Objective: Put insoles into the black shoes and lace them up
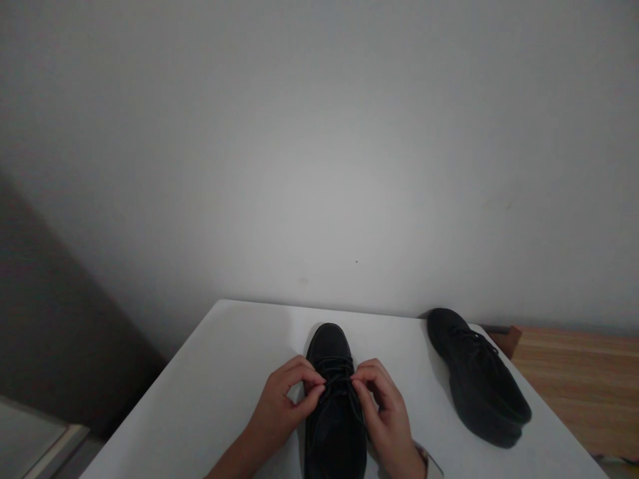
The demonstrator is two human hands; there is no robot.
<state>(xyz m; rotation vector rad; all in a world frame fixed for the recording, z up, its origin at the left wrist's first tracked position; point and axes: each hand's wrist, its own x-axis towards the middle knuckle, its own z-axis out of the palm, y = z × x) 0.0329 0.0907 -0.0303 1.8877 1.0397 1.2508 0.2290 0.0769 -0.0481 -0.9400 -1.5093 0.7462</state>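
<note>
Two matching black lace-up shoes with rounded toes share one white, smooth-topped surface (249,372). The nearer black shoe (335,422), at six o'clock in the view with its toe towards twelve, loses its heel to the lower edge; its dark interior shows little detail. The farther black shoe (479,386) is whole, at about four o'clock, its own laces blurring into the dark upper. Both forearms are cut off below, and whatever circles the right wrist is too dim to name.

Two bare hands work at the nearer shoe. At nine o'clock of its thin black laces (338,380), the left hand (289,398) has its grip closed, thumb and forefinger pinching a strand; at three o'clock, the right hand (382,402) pinches likewise, grip closed on lace. How the strands cross between them is hard to make out
</note>
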